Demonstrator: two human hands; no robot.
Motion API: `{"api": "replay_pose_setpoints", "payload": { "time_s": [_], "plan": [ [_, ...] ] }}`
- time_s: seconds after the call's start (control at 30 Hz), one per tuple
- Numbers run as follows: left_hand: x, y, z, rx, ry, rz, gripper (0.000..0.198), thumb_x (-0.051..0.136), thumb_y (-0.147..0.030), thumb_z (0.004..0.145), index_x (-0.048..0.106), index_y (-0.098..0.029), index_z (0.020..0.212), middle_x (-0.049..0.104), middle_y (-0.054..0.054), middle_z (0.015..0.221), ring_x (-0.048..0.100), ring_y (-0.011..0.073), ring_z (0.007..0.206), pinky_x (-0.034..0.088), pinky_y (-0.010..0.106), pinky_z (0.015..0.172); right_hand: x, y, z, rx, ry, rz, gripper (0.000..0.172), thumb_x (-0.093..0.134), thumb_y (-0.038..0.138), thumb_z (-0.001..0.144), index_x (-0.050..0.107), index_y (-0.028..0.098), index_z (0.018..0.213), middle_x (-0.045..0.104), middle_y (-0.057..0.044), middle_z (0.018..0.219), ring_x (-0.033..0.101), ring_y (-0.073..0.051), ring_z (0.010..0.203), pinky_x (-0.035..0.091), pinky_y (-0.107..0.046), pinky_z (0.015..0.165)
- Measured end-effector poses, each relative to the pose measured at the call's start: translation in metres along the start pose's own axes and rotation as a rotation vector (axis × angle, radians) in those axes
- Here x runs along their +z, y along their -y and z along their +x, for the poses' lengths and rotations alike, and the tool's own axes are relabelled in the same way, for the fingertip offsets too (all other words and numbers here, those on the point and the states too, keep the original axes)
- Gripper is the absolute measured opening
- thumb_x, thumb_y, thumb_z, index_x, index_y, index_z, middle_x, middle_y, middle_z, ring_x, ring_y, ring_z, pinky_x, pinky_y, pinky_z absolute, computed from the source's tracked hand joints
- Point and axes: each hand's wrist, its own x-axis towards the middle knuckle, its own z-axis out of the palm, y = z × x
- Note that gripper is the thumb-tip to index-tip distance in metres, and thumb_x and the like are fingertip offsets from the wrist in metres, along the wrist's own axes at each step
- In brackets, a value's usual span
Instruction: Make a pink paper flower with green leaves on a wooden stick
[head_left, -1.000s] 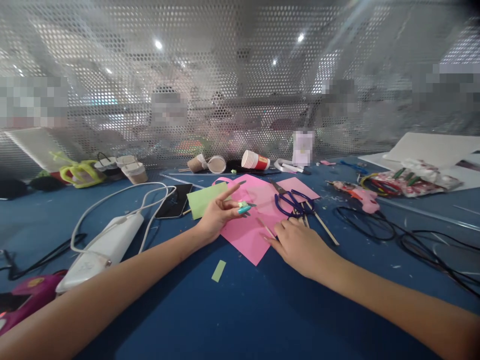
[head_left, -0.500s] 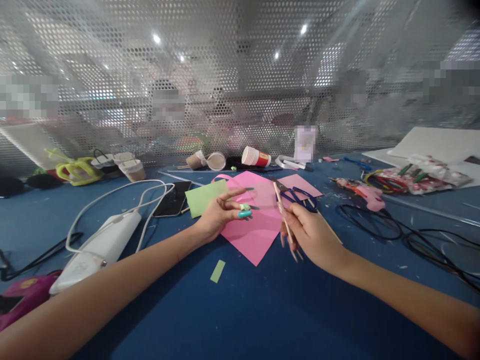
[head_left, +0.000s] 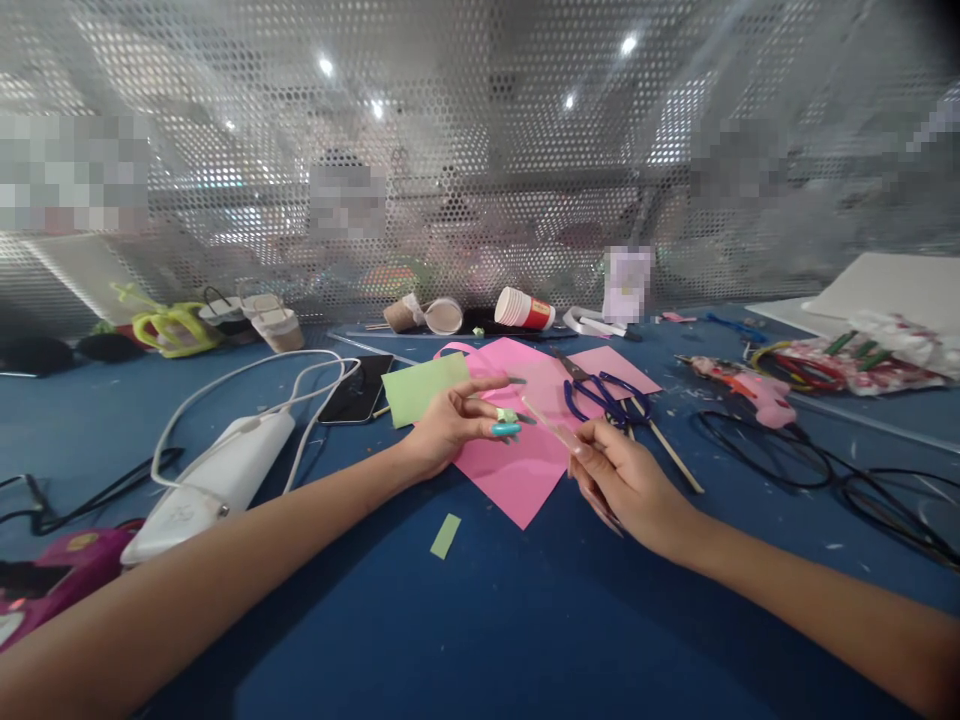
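Between thumb and fingers, my left hand [head_left: 450, 425] pinches a small pale green folded paper piece [head_left: 507, 415], held above pink paper [head_left: 517, 480]. My right hand [head_left: 630, 485] grips a thin wooden stick [head_left: 546, 422], its tip pointing up and left toward the green piece without touching it. Behind the right hand lie scissors [head_left: 611, 395] with dark blue handles, partly over the pink sheets. A light green sheet [head_left: 424, 388] lies just beyond my left hand. Nearer me, a small green paper strip [head_left: 445, 536] rests on the blue table.
At left are a white power strip [head_left: 214, 485] with a looped cable, a phone [head_left: 358, 388] and a magenta tool [head_left: 67, 580]. To the right sit a pink glue gun [head_left: 750, 390] and black cord [head_left: 795, 460]. Paper cups [head_left: 523, 308] lie along the mesh panel [head_left: 480, 180].
The stick in my right hand has tilted from nearly upright to leaning left, toward the green piece. My left hand keeps its pinch. The whole view has shifted slightly.
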Motion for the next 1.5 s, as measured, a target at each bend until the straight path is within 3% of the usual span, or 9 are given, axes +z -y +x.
{"api": "replay_pose_setpoints", "payload": {
  "time_s": [0.13, 0.4, 0.53, 1.5],
  "plan": [
    [0.0006, -0.001, -0.0008, 0.009, 0.025, 0.047, 0.058, 0.082, -0.013, 0.058, 0.063, -0.016, 0.113, 0.073, 0.004, 0.071, 0.071, 0.0196, 0.072, 0.056, 0.03, 0.073, -0.0012, -0.0029, 0.0014, 0.024, -0.011, -0.015, 0.03, 0.035, 0.046, 0.096, 0.04, 0.021, 0.079, 0.039, 0.009, 0.049, 0.033, -0.006, 0.033, 0.029, -0.019, 0.033],
    [-0.0009, 0.0008, -0.0004, 0.013, 0.055, 0.094, 0.059, 0.081, -0.015, 0.06, 0.062, -0.017, 0.116, 0.074, 0.005, 0.076, 0.071, 0.0195, 0.073, 0.058, 0.029, 0.072, -0.0041, -0.0001, 0.0015, 0.065, 0.094, 0.012, 0.034, 0.034, 0.047, 0.096, 0.053, 0.02, 0.092, 0.035, 0.009, 0.049, 0.036, -0.008, 0.035, 0.03, -0.021, 0.034],
    [-0.0011, 0.0012, -0.0003, 0.021, 0.065, 0.083, 0.057, 0.081, -0.015, 0.061, 0.062, -0.016, 0.115, 0.074, 0.004, 0.076, 0.071, 0.0181, 0.071, 0.058, 0.026, 0.07, -0.0038, 0.0005, 0.0022, 0.051, 0.083, -0.013, 0.032, 0.035, 0.045, 0.096, 0.05, 0.02, 0.084, 0.037, 0.009, 0.047, 0.035, -0.007, 0.034, 0.029, -0.02, 0.034],
    [0.0018, -0.0009, 0.0008, 0.011, 0.052, 0.034, 0.055, 0.082, -0.013, 0.058, 0.063, -0.013, 0.11, 0.073, 0.003, 0.07, 0.071, 0.0161, 0.068, 0.058, 0.023, 0.064, -0.0043, -0.0036, 0.0049, -0.023, 0.069, -0.136, 0.031, 0.035, 0.042, 0.096, 0.05, 0.019, 0.08, 0.036, 0.008, 0.046, 0.037, -0.008, 0.036, 0.028, -0.022, 0.038]
  ]
}}
